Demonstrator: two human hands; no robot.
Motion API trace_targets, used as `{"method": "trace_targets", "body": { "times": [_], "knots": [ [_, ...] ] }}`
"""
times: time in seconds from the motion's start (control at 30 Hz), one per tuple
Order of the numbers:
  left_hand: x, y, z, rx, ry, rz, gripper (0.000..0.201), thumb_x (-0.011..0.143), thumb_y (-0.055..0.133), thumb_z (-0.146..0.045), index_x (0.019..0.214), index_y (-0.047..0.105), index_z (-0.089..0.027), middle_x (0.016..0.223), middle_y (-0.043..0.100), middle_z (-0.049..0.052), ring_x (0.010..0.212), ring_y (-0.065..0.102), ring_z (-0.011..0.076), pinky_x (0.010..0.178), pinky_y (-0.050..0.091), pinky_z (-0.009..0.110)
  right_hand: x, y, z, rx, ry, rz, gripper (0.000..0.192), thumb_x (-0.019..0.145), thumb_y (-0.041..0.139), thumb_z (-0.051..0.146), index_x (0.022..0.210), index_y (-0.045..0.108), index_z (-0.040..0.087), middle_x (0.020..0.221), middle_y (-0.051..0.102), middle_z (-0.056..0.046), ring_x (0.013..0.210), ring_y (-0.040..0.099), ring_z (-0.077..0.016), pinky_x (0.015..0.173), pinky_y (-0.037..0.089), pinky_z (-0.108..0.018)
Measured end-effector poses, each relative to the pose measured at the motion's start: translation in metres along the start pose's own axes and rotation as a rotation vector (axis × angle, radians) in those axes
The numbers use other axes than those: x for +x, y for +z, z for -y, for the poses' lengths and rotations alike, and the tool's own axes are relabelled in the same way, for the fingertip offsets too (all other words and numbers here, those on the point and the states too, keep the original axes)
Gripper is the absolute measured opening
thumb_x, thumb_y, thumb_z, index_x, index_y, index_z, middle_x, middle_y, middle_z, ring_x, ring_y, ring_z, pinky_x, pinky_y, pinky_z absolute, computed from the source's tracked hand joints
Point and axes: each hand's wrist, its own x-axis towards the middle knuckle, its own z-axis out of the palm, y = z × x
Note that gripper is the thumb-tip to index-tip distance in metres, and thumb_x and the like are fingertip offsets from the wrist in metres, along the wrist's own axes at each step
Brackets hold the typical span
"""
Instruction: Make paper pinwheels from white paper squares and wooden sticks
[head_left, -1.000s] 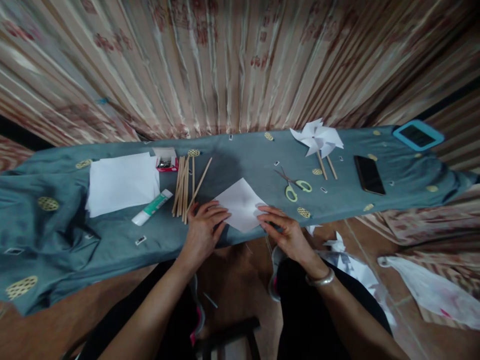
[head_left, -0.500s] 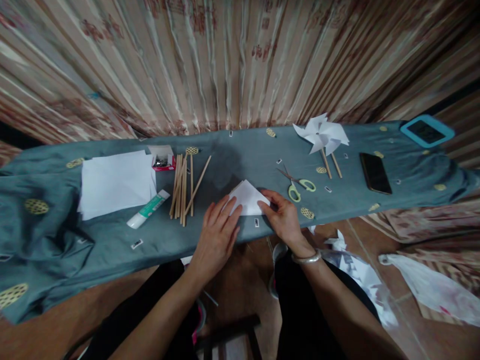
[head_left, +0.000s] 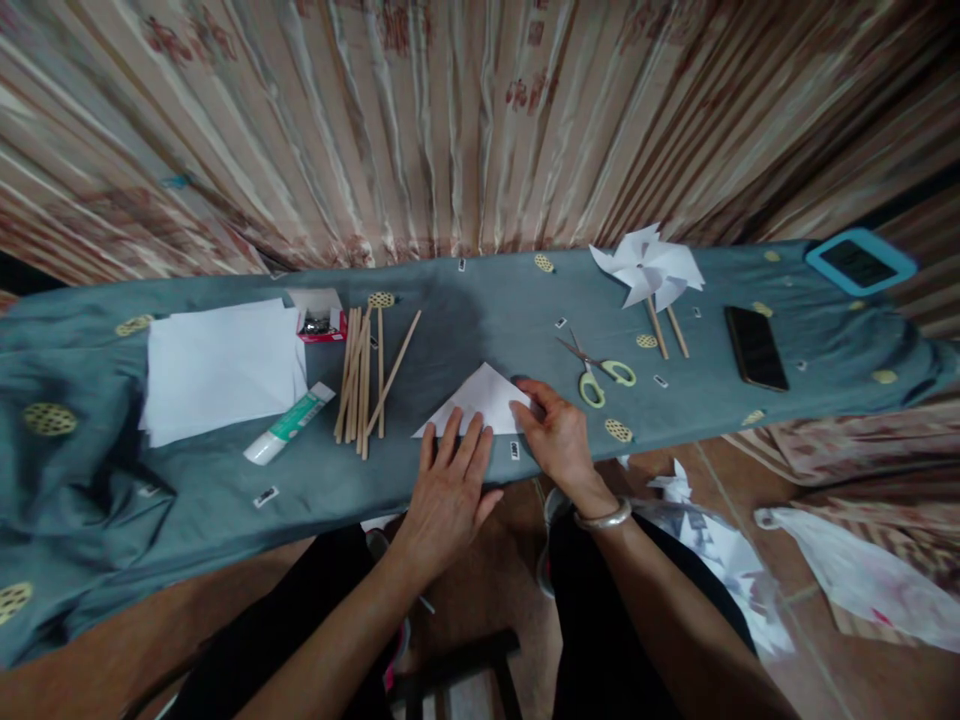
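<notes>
teal cloth table (head_left: 187, 480) before a striped curtain (head_left: 450, 120); both hands, left hand (head_left: 450, 480) and right hand (head_left: 559, 440), press flat, fingers spread, on folded paper (head_left: 484, 400); sticks (head_left: 364, 375) left of them, scissors (head_left: 600, 375) right.

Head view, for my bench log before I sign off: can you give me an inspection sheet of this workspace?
Surface: table under grey-blue cloth.
Job's things: white folded paper, a triangle lying flat.
Clutter: paper stack, glue tube, wooden sticks, small box, scissors, pinwheels, phone, blue-cased device.
Grippers: left hand flat on the paper's near edge; right hand at its right corner.
Cables: nothing seen.
Surroundings: curtain behind; paper scraps on the floor.
</notes>
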Motion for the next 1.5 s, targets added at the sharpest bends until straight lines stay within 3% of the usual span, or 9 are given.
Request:
{"method": "trace_targets", "body": {
  "times": [0.37,0.57,0.77,0.9,1.13,1.5],
  "knots": [
    [0.002,-0.001,0.000,0.042,-0.010,0.022,0.063,0.090,0.057,-0.036,0.143,0.040,-0.009,0.153,0.037,0.017,0.144,0.026,0.0382,0.114,0.026,0.064,0.000,0.002,0.001,-0.096,-0.069,-0.002,0.033,0.087,0.055,0.026,0.116,0.067,0.016,0.110,0.074,-0.012,0.099,0.070,-0.0274,0.090,0.054,-0.040],
    [0.004,0.004,0.002,0.057,-0.008,0.001,0.059,0.089,0.057,-0.037,0.140,0.047,-0.008,0.149,0.043,0.017,0.142,0.030,0.0407,0.113,0.028,0.064,0.000,0.005,0.001,-0.194,-0.160,0.005,0.036,0.091,0.049,0.025,0.122,0.063,0.013,0.110,0.073,-0.014,0.099,0.068,-0.0273,0.090,0.053,-0.040],
    [0.005,0.006,0.003,0.057,0.003,-0.014,0.058,0.087,0.058,-0.034,0.137,0.050,-0.006,0.147,0.046,0.018,0.140,0.032,0.0424,0.112,0.028,0.065,-0.010,0.003,0.006,-0.394,-0.326,-0.011,0.044,0.096,0.042,0.028,0.136,0.050,0.010,0.146,0.048,-0.018,0.130,0.047,-0.0321,0.107,0.038,-0.050],
    [0.005,0.008,0.003,0.079,0.027,-0.042,0.058,0.085,0.059,-0.030,0.137,0.050,-0.005,0.147,0.046,0.020,0.140,0.032,0.0440,0.112,0.027,0.065,-0.025,0.007,0.009,-0.411,-0.379,0.055,0.046,0.098,0.039,0.031,0.139,0.046,0.012,0.150,0.042,-0.018,0.138,0.036,-0.0304,0.111,0.031,-0.050],
    [0.005,0.012,0.009,0.100,0.077,-0.096,0.056,0.085,0.057,-0.026,0.136,0.050,-0.004,0.145,0.048,0.021,0.139,0.034,0.0444,0.110,0.028,0.064,-0.031,0.012,0.009,-0.411,-0.330,0.041,0.044,0.098,0.035,0.024,0.139,0.045,0.011,0.150,0.041,-0.017,0.141,0.032,-0.0267,0.114,0.026,-0.047],
    [-0.008,0.015,0.026,0.126,0.159,-0.189,0.058,0.091,0.047,-0.033,0.141,0.040,-0.004,0.144,0.047,0.024,0.138,0.037,0.0412,0.107,0.038,0.056,-0.028,-0.019,-0.027,-0.378,-0.187,-0.056,0.044,0.097,0.035,0.021,0.139,0.047,0.014,0.147,0.045,-0.017,0.139,0.037,-0.0277,0.112,0.033,-0.051]
  ]
}}
